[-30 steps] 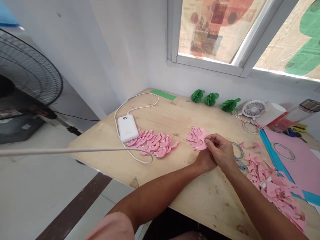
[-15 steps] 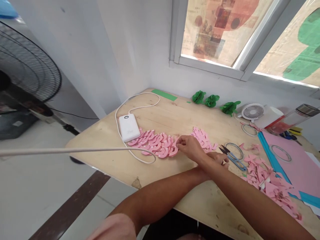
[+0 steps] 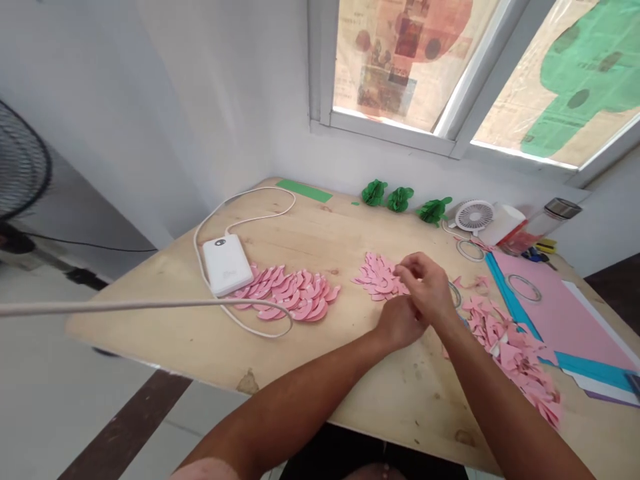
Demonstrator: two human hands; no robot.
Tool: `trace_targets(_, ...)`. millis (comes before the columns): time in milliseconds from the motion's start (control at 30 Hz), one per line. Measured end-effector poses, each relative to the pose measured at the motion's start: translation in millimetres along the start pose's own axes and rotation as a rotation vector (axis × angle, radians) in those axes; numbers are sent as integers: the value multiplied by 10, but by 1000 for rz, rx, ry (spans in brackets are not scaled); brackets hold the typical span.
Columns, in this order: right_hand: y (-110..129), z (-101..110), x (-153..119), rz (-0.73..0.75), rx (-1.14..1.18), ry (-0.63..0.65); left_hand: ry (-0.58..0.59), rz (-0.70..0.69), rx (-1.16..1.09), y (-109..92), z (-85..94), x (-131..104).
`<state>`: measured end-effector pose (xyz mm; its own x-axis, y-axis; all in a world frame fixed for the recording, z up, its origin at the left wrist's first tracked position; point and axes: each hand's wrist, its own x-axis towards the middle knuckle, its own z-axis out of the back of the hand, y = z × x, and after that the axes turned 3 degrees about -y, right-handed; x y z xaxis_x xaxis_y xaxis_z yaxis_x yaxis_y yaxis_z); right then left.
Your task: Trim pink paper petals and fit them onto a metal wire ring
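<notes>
My right hand (image 3: 425, 285) is closed, thumb and fingers curled together beside a small pile of pink paper cut-outs (image 3: 377, 275). What it pinches, if anything, is too small to make out. Just below and touching it, my left hand (image 3: 400, 323) is curled closed, its fingertips mostly hidden by the right hand and wrist. Left of both hands lies an overlapping row of curved pink paper pieces (image 3: 305, 297). Behind the right wrist, part of a metal ring (image 3: 455, 295) shows, while the blue-handled thread snips are nearly all covered.
A white power bank (image 3: 227, 265) with a looped cable lies at left; the cable crosses the foreground. Pink paper scraps (image 3: 515, 353), pink sheets (image 3: 565, 300) and another ring (image 3: 524, 288) lie right. Green paper flowers (image 3: 399, 199), a small fan (image 3: 475, 217) and a bottle (image 3: 543, 227) line the wall.
My right hand has left the end of the curved pink row and moved right, to the smaller pile. My left hand has come in under it. The view has shifted right.
</notes>
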<state>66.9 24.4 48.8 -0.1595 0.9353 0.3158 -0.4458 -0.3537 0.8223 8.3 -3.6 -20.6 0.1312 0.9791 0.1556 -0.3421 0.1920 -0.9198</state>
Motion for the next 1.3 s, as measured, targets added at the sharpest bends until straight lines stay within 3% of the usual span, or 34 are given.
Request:
trace_targets(100,-289,388,-31,-123,149,-181,-55,-89,76,-16,61,6)
trace_targets(200,-557,683,-109,-185,114,-300,-110,-113,105,-5,102,23)
trace_targets(300,-737,840,-182,-207,-75,-276,-155,-99,112,17,116,41)
trace_targets(500,-832,787,-281,-65,-701,17,-180,-75,118,30,113,50)
trace_targets(700,-822,626,-351,42,-850,38,-168,-63,141,16,102,46)
trace_targets(833,-877,650,-322,7,-578,-69,-159,-70,150,22,105,43)
trace_targets(933,-937,755,-266,-166,-176,-261,-156,-76,148,28,110,42)
trace_targets(1067,-984,927,-196,-255,405,-531,-137,-148,198,-11,90,37)
trace_targets(1167,-1003,1008,-175,-309,591,-671,-94,-244,291,-64,36,32)
trace_targets(1300,-1015,1030,-182,-374,672,-703,42,-363,456,-129,-77,58)
